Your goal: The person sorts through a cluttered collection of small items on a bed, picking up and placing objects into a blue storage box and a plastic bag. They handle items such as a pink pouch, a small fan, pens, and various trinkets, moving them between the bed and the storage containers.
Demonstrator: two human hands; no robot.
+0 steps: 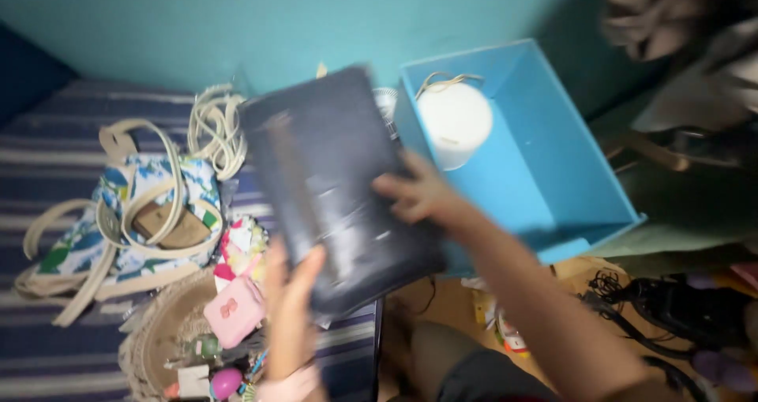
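Both my hands hold a flat dark rectangular thing (335, 181), blurred by motion, tilted over the edge of the striped bed. My left hand (290, 307) grips its lower left corner from below. My right hand (414, 195) grips its right edge, fingers on the dark face. Just right of it stands an open light-blue box (545, 173) with a white cylinder (455, 124) lying inside at the back.
A floral bag with cream straps (134, 220) lies on the blue striped bedcover (47, 157). A pink pouch (234, 311), a woven round mat (162, 331) and small items sit near it. Black cables (671, 307) lie on the floor at right. A teal wall (276, 23) stands behind.
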